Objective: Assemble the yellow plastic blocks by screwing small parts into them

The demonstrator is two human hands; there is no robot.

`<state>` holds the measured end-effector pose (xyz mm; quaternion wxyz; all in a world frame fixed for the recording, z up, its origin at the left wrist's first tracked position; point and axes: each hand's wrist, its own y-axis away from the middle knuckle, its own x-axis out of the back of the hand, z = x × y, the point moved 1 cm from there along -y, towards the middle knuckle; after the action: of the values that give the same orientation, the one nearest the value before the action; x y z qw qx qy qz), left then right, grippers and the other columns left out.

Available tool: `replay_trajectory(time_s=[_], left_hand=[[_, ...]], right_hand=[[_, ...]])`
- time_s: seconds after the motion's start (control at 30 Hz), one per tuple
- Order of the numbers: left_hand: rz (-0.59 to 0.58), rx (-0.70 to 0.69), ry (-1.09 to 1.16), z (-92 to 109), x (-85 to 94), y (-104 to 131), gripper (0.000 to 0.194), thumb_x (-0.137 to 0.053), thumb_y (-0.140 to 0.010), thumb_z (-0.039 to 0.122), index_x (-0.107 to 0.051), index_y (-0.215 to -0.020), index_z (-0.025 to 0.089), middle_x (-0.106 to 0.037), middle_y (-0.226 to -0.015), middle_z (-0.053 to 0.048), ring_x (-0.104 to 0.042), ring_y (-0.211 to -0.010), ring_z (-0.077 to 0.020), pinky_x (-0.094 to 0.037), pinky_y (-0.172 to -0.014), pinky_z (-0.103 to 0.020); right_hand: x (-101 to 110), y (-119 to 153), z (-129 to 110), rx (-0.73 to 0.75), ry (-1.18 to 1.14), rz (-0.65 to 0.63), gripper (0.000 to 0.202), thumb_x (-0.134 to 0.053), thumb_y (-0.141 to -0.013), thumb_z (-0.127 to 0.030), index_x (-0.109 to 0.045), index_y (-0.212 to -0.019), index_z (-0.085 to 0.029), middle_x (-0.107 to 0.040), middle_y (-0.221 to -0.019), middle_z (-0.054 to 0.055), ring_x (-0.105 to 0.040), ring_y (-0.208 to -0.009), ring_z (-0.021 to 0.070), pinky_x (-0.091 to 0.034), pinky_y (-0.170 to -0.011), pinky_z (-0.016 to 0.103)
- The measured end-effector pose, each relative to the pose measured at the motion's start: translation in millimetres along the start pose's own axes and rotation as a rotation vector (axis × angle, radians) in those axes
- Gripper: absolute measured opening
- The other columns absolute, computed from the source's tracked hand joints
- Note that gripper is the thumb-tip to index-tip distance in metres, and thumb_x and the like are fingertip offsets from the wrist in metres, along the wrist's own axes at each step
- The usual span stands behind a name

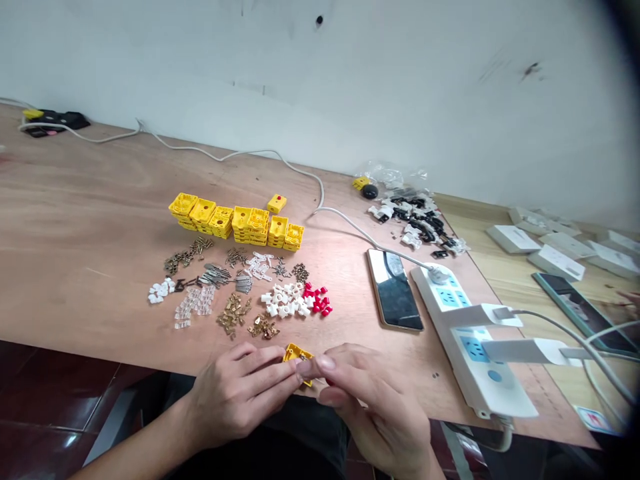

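Observation:
At the table's front edge, my left hand (245,387) is closed around a small yellow plastic housing (295,351), whose open inside faces up. My right hand (380,400) reaches to the same housing from the right, its fingertips bent together over it. Whatever the right fingertips hold is too small and covered to make out. Just beyond lie brass clips (263,327), brass terminals (233,315), white plastic parts (287,300) and red caps (321,300). Clear plastic pieces (194,305) and metal strips (215,275) are heaped further left.
Stacked yellow housings (250,225) stand in a row behind the small parts. A phone (395,290) and a white power strip (475,353) with plugs lie to the right. Black and white parts (420,217) are piled at the back right. A white cable (320,193) crosses the table.

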<state>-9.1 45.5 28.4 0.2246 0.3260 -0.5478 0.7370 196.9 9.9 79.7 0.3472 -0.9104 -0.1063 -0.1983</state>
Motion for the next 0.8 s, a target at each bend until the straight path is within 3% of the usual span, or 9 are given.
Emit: replay_trajectory(time_s=[0.07, 0.17, 0.27, 0.37, 0.5, 0.6, 0.67, 0.8], left_hand=[[-0.003, -0.002, -0.001, 0, 0.0, 0, 0.024, -0.049, -0.106, 0.014, -0.071, -0.115, 0.01, -0.079, -0.111, -0.005, -0.07, -0.1, -0.0225, -0.05, -0.07, -0.033], [-0.001, 0.01, -0.005, 1, 0.0, 0, 0.023, -0.049, -0.106, 0.014, -0.072, -0.112, 0.011, -0.079, -0.106, -0.005, -0.07, -0.099, -0.0214, -0.05, -0.069, -0.032], [0.007, 0.02, -0.011, 1, 0.1, 0, 0.022, -0.051, -0.105, 0.015, -0.071, -0.111, 0.013, -0.079, -0.101, -0.004, -0.07, -0.097, -0.0197, -0.051, -0.071, -0.031], [0.005, 0.003, -0.023, 1, 0.5, 1, 0.023, -0.05, -0.105, 0.016, -0.071, -0.113, 0.012, -0.078, -0.1, -0.005, -0.07, -0.099, -0.02, -0.053, -0.073, -0.031], [-0.001, 0.005, -0.028, 2, 0.6, 0, 0.022, -0.05, -0.105, 0.015, -0.071, -0.112, 0.011, -0.078, -0.101, -0.006, -0.07, -0.098, -0.0205, -0.051, -0.071, -0.031], [0.006, 0.017, -0.02, 1, -0.2, 0, 0.02, -0.052, -0.105, 0.015, -0.071, -0.112, 0.011, -0.079, -0.104, -0.005, -0.07, -0.099, -0.0202, -0.05, -0.072, -0.031], [0.022, 0.023, -0.017, 1, -0.7, 1, 0.02, -0.053, -0.104, 0.015, -0.071, -0.113, 0.012, -0.079, -0.107, -0.004, -0.069, -0.1, -0.0199, -0.049, -0.072, -0.031], [0.006, 0.021, -0.03, 1, -1.3, 2, 0.023, -0.049, -0.106, 0.016, -0.072, -0.112, 0.013, -0.079, -0.108, -0.004, -0.07, -0.099, -0.0198, -0.05, -0.073, -0.031]], right_hand=[[1, 0, -1, 0.051, 0.01, 0.022, 0.048, -0.057, -0.103, -0.019, -0.048, -0.15, -0.023, -0.079, -0.099, 0.003, -0.075, -0.093, 0.0143, -0.062, -0.08, 0.027], [6, -2, -9, 0.025, 0.077, -0.075, 0.049, -0.045, -0.108, -0.031, -0.04, -0.156, -0.023, -0.076, -0.122, 0.008, -0.073, -0.112, 0.0172, -0.062, -0.092, 0.031], [9, -2, -15, -0.047, 0.132, -0.144, 0.051, -0.036, -0.109, -0.02, -0.033, -0.16, -0.022, -0.069, -0.137, 0.01, -0.067, -0.125, 0.0166, -0.06, -0.099, 0.031], [8, -2, -13, -0.002, 0.107, -0.081, 0.052, -0.045, -0.107, -0.014, -0.037, -0.157, -0.022, -0.075, -0.128, 0.009, -0.071, -0.117, 0.0143, -0.061, -0.097, 0.029], [8, -3, -9, 0.059, 0.1, 0.035, 0.052, -0.063, -0.1, -0.022, -0.049, -0.15, -0.023, -0.08, -0.113, 0.006, -0.077, -0.1, 0.0139, -0.065, -0.085, 0.026], [12, -1, -12, 0.013, 0.137, -0.058, 0.049, -0.049, -0.107, -0.027, -0.041, -0.156, -0.023, -0.074, -0.13, 0.009, -0.074, -0.114, 0.0175, -0.065, -0.092, 0.031], [15, 1, -13, -0.05, 0.157, -0.124, 0.051, -0.039, -0.109, -0.023, -0.033, -0.159, -0.023, -0.067, -0.141, 0.009, -0.069, -0.125, 0.0189, -0.063, -0.099, 0.034], [14, 3, -11, -0.041, 0.092, -0.055, 0.049, -0.049, -0.105, -0.014, -0.046, -0.152, -0.025, -0.076, -0.125, 0.008, -0.075, -0.112, 0.017, -0.065, -0.091, 0.031]])
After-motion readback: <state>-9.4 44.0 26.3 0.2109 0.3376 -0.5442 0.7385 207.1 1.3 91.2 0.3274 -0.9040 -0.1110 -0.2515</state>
